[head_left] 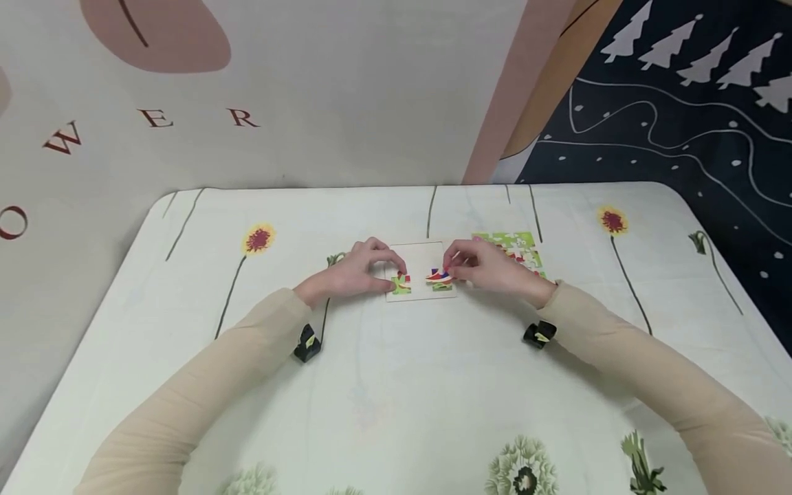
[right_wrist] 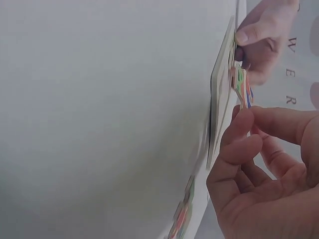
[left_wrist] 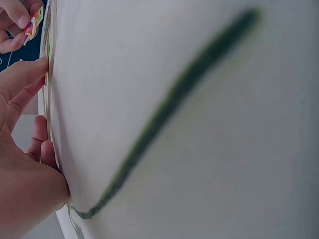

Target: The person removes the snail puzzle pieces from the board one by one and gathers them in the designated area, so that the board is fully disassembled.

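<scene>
My right hand (head_left: 489, 268) pinches a jigsaw piece (head_left: 438, 276) with a red and blue pattern and green parts, holding it tilted over the right half of a pale puzzle board (head_left: 417, 258). In the right wrist view that held piece (right_wrist: 243, 88) sits between thumb and finger, clear of the board. At the board's lower left corner lies another green, red and yellow piece (head_left: 402, 285). My left hand (head_left: 355, 270) rests there, thumb and fingers touching this piece and the board's edge. The fingers partly cover it.
Several jigsaw pieces (head_left: 516, 240) lie grouped on the table just right of the board, partly behind my right hand. A white flower-print cloth (head_left: 396, 385) covers the table. Behind the table's back edge hangs a printed curtain (head_left: 371, 103).
</scene>
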`<state>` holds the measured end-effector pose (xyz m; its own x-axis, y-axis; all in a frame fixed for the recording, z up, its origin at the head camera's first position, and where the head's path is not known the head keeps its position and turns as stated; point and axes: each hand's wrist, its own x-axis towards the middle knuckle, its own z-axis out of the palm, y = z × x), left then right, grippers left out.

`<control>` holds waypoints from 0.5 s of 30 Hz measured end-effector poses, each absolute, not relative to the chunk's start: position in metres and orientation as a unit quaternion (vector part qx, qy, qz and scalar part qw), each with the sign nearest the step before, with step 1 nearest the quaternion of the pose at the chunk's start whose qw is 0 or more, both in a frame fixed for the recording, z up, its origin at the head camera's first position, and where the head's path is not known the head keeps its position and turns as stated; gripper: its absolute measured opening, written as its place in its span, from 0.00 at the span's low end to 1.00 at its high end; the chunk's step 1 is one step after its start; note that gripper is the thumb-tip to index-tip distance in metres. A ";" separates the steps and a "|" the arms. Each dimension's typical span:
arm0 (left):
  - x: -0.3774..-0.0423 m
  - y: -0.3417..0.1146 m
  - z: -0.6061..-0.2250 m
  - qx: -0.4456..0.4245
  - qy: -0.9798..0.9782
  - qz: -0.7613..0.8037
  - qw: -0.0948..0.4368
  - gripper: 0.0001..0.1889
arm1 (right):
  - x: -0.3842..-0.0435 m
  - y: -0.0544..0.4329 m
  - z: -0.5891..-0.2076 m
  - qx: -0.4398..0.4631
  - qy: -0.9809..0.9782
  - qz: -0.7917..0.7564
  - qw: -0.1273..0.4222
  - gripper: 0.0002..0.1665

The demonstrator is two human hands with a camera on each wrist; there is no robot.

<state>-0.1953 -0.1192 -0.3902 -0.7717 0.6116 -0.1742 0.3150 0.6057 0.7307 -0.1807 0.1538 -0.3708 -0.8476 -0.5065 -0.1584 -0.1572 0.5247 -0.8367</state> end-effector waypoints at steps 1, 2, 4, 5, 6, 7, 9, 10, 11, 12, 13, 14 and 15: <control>-0.195 -0.119 -0.390 0.266 0.871 0.356 0.208 0.16 | -0.181 0.157 -0.371 -0.192 0.851 -0.449 0.194 0.04; -0.195 -0.119 -0.390 0.266 0.871 0.356 0.209 0.16 | -0.181 0.161 -0.371 -0.189 0.852 -0.449 0.193 0.04; -0.195 -0.119 -0.389 0.266 0.871 0.357 0.209 0.16 | -0.181 0.167 -0.371 -0.187 0.851 -0.452 0.191 0.05; -0.195 -0.119 -0.390 0.267 0.870 0.358 0.209 0.16 | -0.181 0.170 -0.371 -0.185 0.852 -0.451 0.190 0.05; -0.196 -0.119 -0.390 0.268 0.870 0.358 0.208 0.16 | -0.181 0.173 -0.371 -0.185 0.853 -0.450 0.189 0.05; -0.196 -0.119 -0.390 0.269 0.870 0.359 0.207 0.16 | -0.181 0.176 -0.371 -0.187 0.853 -0.449 0.187 0.05; -0.196 -0.119 -0.391 0.271 0.868 0.361 0.206 0.16 | -0.181 0.180 -0.370 -0.187 0.856 -0.447 0.182 0.05; -0.196 -0.120 -0.392 0.271 0.868 0.362 0.205 0.16 | -0.181 0.183 -0.369 -0.185 0.858 -0.444 0.179 0.05; -0.196 -0.120 -0.392 0.271 0.868 0.362 0.205 0.16 | -0.181 0.185 -0.368 -0.184 0.860 -0.443 0.176 0.04; -0.196 -0.120 -0.392 0.271 0.868 0.363 0.205 0.16 | -0.181 0.187 -0.368 -0.184 0.860 -0.443 0.171 0.04; -0.196 -0.120 -0.391 0.270 0.867 0.365 0.207 0.16 | -0.181 0.189 -0.367 -0.183 0.860 -0.445 0.169 0.03; -0.196 -0.120 -0.391 0.269 0.866 0.366 0.208 0.16 | -0.181 0.192 -0.367 -0.180 0.861 -0.445 0.167 0.03; -0.196 -0.120 -0.391 0.269 0.866 0.367 0.208 0.16 | -0.181 0.195 -0.366 -0.178 0.862 -0.445 0.165 0.03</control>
<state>-0.1957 -0.1199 -0.3906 -0.7688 0.6183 -0.1633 0.3129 0.5864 0.7472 -0.1812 0.1947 -0.3662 -0.8820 -0.4540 -0.1264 -0.1594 0.5398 -0.8266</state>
